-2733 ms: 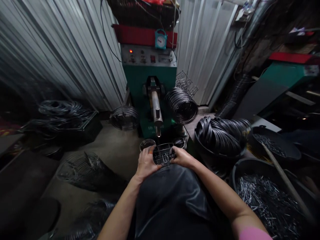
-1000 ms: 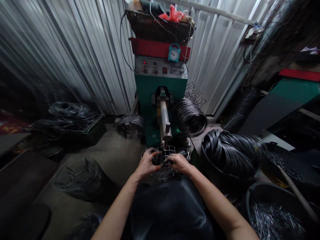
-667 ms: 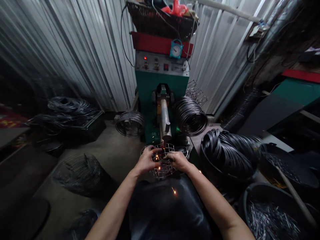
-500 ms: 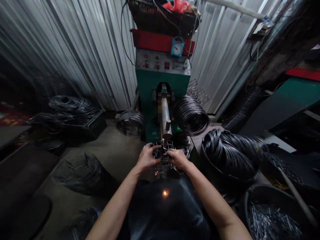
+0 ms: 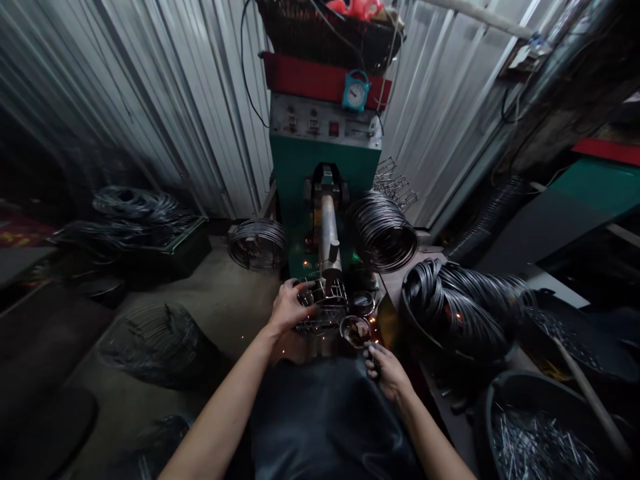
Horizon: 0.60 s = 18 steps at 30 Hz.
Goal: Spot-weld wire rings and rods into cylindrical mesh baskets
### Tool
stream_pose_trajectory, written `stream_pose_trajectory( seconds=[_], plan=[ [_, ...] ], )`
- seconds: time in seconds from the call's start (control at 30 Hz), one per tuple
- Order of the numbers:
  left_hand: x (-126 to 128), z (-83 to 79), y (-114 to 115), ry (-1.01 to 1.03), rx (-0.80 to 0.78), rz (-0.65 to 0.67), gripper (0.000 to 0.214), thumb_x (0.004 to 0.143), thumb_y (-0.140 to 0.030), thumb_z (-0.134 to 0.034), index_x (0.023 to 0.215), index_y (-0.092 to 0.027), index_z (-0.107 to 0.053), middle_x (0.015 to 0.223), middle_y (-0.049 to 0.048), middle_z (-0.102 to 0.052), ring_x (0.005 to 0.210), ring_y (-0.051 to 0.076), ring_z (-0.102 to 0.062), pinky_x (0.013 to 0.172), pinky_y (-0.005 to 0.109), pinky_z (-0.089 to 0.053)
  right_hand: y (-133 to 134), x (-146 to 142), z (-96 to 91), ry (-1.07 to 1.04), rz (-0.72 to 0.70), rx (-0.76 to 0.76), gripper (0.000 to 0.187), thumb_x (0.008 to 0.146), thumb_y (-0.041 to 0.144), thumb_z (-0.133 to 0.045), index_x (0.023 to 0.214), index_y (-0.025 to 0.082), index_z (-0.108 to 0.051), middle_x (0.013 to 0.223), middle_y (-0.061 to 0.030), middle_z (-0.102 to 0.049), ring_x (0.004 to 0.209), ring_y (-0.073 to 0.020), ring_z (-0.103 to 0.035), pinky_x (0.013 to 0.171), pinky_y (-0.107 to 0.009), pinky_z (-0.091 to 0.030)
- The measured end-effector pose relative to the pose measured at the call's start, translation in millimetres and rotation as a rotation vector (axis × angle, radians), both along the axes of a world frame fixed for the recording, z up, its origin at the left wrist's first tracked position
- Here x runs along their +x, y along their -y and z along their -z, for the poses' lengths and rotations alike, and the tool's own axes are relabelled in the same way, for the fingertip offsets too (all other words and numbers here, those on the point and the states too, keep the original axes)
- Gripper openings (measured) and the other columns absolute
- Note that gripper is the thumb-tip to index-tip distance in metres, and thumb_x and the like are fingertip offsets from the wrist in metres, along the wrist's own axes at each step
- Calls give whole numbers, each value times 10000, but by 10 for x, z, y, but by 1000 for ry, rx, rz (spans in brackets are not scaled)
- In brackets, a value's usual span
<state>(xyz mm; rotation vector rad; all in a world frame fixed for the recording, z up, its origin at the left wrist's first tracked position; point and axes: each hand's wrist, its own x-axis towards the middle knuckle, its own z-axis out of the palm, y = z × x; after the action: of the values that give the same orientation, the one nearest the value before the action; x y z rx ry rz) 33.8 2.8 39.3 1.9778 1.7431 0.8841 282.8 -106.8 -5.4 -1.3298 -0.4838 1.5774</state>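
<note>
A round wire frame (image 5: 326,319) of thin metal rods sits below the tip of the welding machine's arm (image 5: 330,230). My left hand (image 5: 290,308) grips its left side, thumb and fingers around the wires. My right hand (image 5: 386,372) is apart from the frame, lower and to the right, its fingers curled together. Its fingertips are at the near edge of a small round dish (image 5: 356,331); whatever they pinch is too small to make out. Small orange sparks fly around the frame and dish.
A green machine body (image 5: 325,157) stands ahead. Wire ring coils hang at its left (image 5: 257,245) and right (image 5: 384,233). On the right are a tub of wire rings (image 5: 460,307) and a bin of short rods (image 5: 545,440). A wire stack (image 5: 155,347) stands left.
My right hand has left the wire frame and moved down and right to the small dish. My left hand stays on the frame. More sparks are scattered around.
</note>
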Motion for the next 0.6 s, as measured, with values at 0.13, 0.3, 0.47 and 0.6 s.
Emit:
stream_pose_trajectory(
  seconds=[0.13,0.3,0.47,0.6],
  plan=[
    [-3,13,-72,16,-24,-42,560,561,-294,-733,1111,-280,-624,1208,67,-484,1120,274,-493,932,400,-434,80,87,117,-94,104,-86,197,597,161,-728,726,121,-585,582,-21,-598,440,-70,-482,345,-133,-282],
    [5,-59,-119,19,-80,-24,583,549,-297,-750,1117,-257,-624,1225,99,-485,1154,309,-475,939,422,-425,99,106,118,-123,202,-94,199,623,143,-723,754,159,-573,590,13,-591,463,-83,-535,379,-154,-402],
    [-82,-85,-155,76,-75,69,605,528,-303,-773,1113,-272,-619,1279,87,-454,1203,338,-433,980,468,-389,118,162,71,-261,172,-126,183,646,106,-686,809,141,-612,539,39,-541,456,-65,-534,450,-160,-464],
    [-244,221,-36,393,19,140,952,490,-376,-811,1334,-260,-386,1388,100,-352,1293,330,-340,1065,473,-294,112,209,125,-294,136,-136,225,609,146,-748,797,148,-625,594,19,-595,532,-80,-580,534,-194,-499]
  ],
)
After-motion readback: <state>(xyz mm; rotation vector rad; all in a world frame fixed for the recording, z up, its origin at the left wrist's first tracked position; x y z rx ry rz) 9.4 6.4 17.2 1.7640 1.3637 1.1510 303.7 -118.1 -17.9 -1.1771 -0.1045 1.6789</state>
